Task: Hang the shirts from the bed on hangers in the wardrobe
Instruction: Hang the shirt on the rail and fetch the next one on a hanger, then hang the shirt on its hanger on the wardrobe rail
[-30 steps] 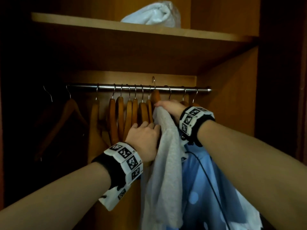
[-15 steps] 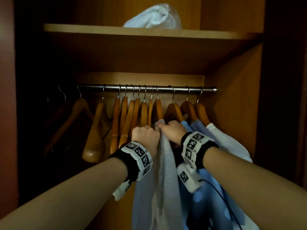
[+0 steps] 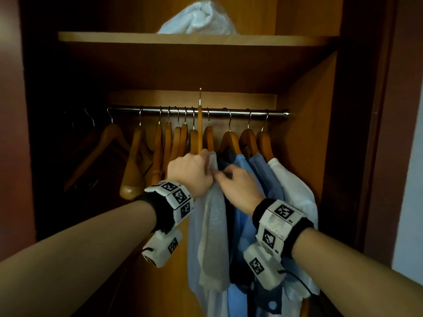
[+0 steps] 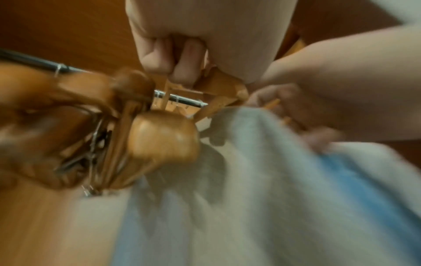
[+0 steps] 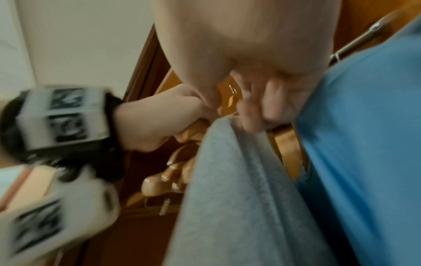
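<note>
Inside the wardrobe (image 3: 306,138), at the centre of the head view: left hand (image 3: 191,173) clenched around one wooden hanger (image 3: 200,131), tilted up on end so its hook pokes above the rail (image 3: 196,110) toward 12 o'clock. Left fingers (image 4: 187,63) curled round the hanger wood, seen close in the left wrist view. Right hand (image 3: 240,187) just at 3 o'clock of the left, touching it, fingers (image 5: 257,111) bent and pinching the top edge of the grey shirt (image 3: 215,225). Grey shirt draped from the spot where both hands meet, hanging down toward 6 o'clock; seen as a grey fold (image 5: 239,189) under the right fingertips in the right wrist view. Whether the hanger already sits inside the shirt: cannot tell.

At 3 o'clock of the grey shirt, already on hangers on the rail: a dark garment, barely seen, then a blue shirt (image 3: 242,170), another blue shirt (image 3: 263,175) and a white shirt (image 3: 295,193) at the far right end. At 9 o'clock of the hands, a row of bare wooden hangers (image 3: 167,143) packed close on the rail, with looser ones (image 3: 112,138) further left in shadow.

At 12 o'clock, on the shelf (image 3: 183,38) above the rail, a white bundle (image 3: 199,18) of cloth. Both wrists wrapped in black bands carrying white marker blocks (image 3: 177,197). Wrist views blurred.
</note>
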`<state>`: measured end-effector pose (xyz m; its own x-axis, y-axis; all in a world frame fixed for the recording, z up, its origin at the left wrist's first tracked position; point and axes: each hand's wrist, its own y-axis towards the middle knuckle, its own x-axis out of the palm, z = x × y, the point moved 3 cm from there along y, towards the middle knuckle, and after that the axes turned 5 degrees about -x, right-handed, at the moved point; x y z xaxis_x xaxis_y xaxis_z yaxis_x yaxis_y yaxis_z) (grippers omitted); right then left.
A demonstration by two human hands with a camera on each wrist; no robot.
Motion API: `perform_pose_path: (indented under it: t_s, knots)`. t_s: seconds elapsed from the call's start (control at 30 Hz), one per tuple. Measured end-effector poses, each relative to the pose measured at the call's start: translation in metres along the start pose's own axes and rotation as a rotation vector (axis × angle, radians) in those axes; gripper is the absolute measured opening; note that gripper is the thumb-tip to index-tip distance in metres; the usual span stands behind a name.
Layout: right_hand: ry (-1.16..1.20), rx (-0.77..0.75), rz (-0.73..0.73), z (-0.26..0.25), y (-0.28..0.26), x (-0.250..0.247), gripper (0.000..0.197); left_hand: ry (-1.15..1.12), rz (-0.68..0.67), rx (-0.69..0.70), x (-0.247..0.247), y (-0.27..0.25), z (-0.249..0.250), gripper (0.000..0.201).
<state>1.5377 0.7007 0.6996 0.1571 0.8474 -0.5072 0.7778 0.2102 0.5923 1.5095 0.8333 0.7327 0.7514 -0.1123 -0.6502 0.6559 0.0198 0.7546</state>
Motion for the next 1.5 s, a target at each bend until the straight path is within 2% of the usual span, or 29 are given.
perform_pose_path:
  t_s: [0.1,0.17,0.27,0.4,0.5,0.57,0.63,0.73,0.8,0.9,1.0,1.1,1.17,1.23,1.3,1.4,1.5]
  knots:
    - [0.04,-0.046,0.121,-0.01,-0.013,-0.009,0.036,-0.016,-0.002,0.069,-0.005,-0.033,0.006,0.02]
    - [0.022,-0.039,0.143,-0.02,-0.02,-0.013,0.039,-0.025,0.006,0.109,-0.009,-0.054,0.011,0.029]
    - [-0.032,-0.001,0.073,-0.036,-0.024,-0.011,0.037,-0.059,0.033,0.132,-0.015,-0.074,0.014,0.049]
    - [0.015,0.137,-0.079,-0.051,-0.034,0.0,0.033,-0.027,0.047,0.173,-0.019,-0.102,0.011,0.065]
    - [0.009,0.217,-0.176,-0.052,-0.054,0.015,0.022,-0.074,0.014,0.267,-0.024,-0.128,-0.002,0.052]
    - [0.022,0.249,-0.205,-0.054,-0.072,0.023,0.024,-0.115,-0.031,0.323,-0.033,-0.142,-0.019,0.038]
    - [0.038,0.282,-0.214,-0.053,-0.092,0.029,0.026,-0.158,-0.092,0.27,-0.039,-0.148,-0.044,0.03]
    - [0.055,0.333,-0.183,-0.05,-0.134,0.042,0.022,-0.279,-0.199,0.092,-0.03,-0.148,-0.087,0.033]
    - [0.048,0.348,-0.166,-0.045,-0.17,0.051,0.022,-0.313,-0.273,0.074,-0.015,-0.154,-0.105,0.045]
    - [-0.011,0.341,-0.214,-0.045,-0.235,0.056,0.02,-0.286,-0.257,0.091,0.007,-0.18,-0.107,0.071]
    - [-0.039,0.398,-0.266,-0.052,-0.293,0.047,0.014,-0.352,-0.243,0.088,0.017,-0.205,-0.08,0.083]
    - [-0.219,0.464,-0.326,-0.064,-0.341,0.025,0.015,-0.455,-0.291,0.146,0.012,-0.226,-0.04,0.057]
    - [-0.387,0.516,-0.298,-0.073,-0.369,0.01,0.007,-0.465,-0.368,0.19,0.004,-0.249,-0.012,0.046]
    - [-0.529,0.605,-0.187,-0.076,-0.398,-0.002,0.004,-0.481,-0.45,0.263,-0.007,-0.286,0.022,0.046]
    - [-0.565,0.72,-0.024,-0.07,-0.433,-0.012,0.012,-0.532,-0.542,0.362,-0.016,-0.331,0.064,0.039]
    - [-0.455,0.939,0.246,-0.056,-0.504,-0.032,0.016,-0.616,-0.695,0.47,-0.031,-0.401,0.125,0.033]
    - [-0.422,1.128,0.383,-0.049,-0.59,-0.056,0.024,-0.616,-0.823,0.617,-0.042,-0.471,0.177,0.029]
